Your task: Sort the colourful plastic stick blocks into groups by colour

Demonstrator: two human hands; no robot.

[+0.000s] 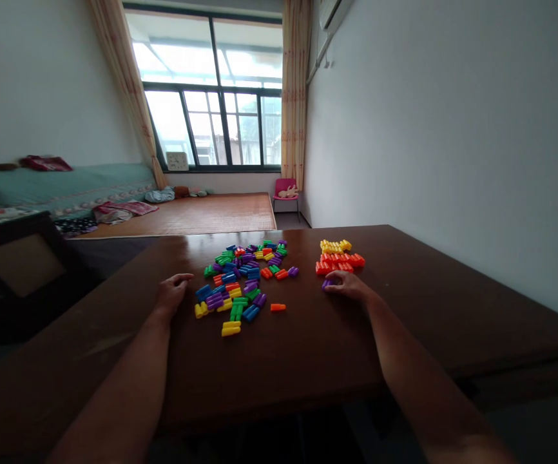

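Placement, seemingly: fingers of right hand (pixel 347 285) pinch purple piece (pixel 326 283) near orange rows (pixel 341 260) (left hand (pixel 173 291): cannot tell); next calls for gentle release.

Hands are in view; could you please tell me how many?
2: the left hand beside the scattered pieces, the right hand pinching a purple piece near the orange rows.

Right hand (pixel 349 285) on purple piece (pixel 327 283), perhaps two, near orange rows (pixel 341 260).
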